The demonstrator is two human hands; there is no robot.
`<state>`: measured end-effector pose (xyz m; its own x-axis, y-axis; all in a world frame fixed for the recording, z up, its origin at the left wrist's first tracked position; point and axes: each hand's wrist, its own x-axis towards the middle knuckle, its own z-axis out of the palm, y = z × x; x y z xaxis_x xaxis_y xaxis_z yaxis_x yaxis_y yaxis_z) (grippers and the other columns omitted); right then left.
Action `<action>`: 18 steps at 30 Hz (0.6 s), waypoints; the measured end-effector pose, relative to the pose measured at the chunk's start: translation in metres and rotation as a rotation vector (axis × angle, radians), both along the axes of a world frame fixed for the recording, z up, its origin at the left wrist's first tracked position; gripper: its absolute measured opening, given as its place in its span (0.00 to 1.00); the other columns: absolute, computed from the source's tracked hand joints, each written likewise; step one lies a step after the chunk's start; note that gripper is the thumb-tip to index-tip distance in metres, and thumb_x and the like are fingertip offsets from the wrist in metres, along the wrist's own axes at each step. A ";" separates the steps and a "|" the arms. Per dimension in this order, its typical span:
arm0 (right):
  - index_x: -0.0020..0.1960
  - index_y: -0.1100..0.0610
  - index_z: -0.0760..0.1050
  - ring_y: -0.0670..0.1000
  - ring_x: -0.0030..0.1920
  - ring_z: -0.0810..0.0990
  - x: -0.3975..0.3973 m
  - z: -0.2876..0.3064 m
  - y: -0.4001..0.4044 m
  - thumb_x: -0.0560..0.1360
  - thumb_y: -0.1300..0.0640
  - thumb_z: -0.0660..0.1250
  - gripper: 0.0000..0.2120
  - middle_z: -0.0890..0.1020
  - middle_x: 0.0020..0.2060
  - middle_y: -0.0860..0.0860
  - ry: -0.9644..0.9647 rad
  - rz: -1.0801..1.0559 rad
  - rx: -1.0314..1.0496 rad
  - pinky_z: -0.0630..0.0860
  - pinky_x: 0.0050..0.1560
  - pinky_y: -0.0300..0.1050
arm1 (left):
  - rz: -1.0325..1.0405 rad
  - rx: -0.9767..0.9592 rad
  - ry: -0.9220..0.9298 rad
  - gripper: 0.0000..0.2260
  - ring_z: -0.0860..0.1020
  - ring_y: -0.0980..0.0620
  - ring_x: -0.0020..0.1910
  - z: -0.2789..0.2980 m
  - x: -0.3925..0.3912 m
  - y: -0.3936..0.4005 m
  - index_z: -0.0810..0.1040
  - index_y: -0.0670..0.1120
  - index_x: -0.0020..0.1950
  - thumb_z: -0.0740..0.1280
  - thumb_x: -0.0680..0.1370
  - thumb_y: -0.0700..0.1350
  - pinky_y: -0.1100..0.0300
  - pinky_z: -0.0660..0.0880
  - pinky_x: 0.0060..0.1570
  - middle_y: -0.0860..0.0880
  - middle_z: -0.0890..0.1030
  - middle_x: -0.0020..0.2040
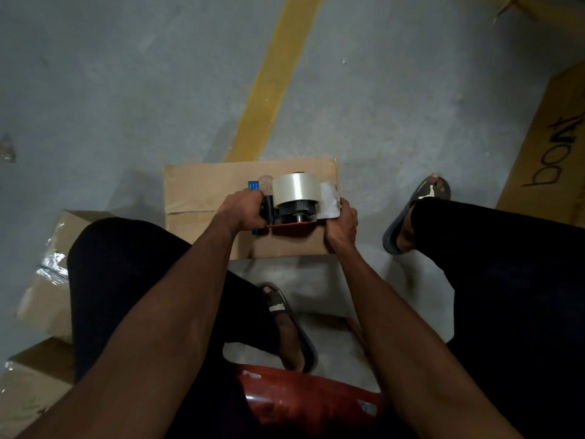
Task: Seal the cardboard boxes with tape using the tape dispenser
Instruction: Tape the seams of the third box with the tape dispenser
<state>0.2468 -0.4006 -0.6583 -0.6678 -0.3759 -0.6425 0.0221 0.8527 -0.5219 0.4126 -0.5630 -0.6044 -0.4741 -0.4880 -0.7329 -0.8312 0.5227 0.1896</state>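
A small brown cardboard box (202,191) lies on the concrete floor between my feet, flaps closed. On top of it rests a tape dispenser (292,213) with a black and red frame and a roll of clear tape (296,190). My left hand (243,212) is closed around the dispenser's handle. My right hand (343,221) sits at the box's right edge, fingers pressing the pulled-out end of the tape (330,201) down against the cardboard.
Two taped cardboard boxes (47,280) sit at the lower left. A large brown box with black lettering (550,160) stands at the right. A yellow painted line (272,77) crosses the floor. I sit on a red stool (304,397), feet in sandals.
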 end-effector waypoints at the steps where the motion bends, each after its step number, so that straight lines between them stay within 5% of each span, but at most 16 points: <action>1: 0.74 0.51 0.71 0.61 0.64 0.76 -0.001 0.000 0.000 0.82 0.41 0.61 0.24 0.74 0.66 0.58 0.005 0.009 0.011 0.71 0.60 0.51 | -0.006 0.004 0.003 0.20 0.80 0.40 0.51 0.000 0.000 0.000 0.75 0.43 0.59 0.74 0.72 0.50 0.54 0.73 0.44 0.41 0.81 0.54; 8: 0.69 0.52 0.74 0.63 0.63 0.76 -0.002 0.004 -0.009 0.82 0.48 0.63 0.18 0.75 0.65 0.58 0.011 -0.004 0.087 0.72 0.59 0.52 | -0.007 -0.065 -0.022 0.19 0.80 0.38 0.53 0.009 0.014 -0.004 0.75 0.43 0.59 0.71 0.74 0.53 0.50 0.75 0.49 0.40 0.81 0.56; 18: 0.76 0.51 0.68 0.61 0.69 0.72 -0.001 0.022 -0.014 0.78 0.50 0.72 0.29 0.69 0.72 0.54 0.050 -0.070 0.093 0.72 0.64 0.55 | 0.142 -0.220 -0.277 0.20 0.81 0.38 0.54 0.036 0.063 -0.024 0.77 0.48 0.59 0.75 0.69 0.50 0.42 0.78 0.55 0.44 0.81 0.56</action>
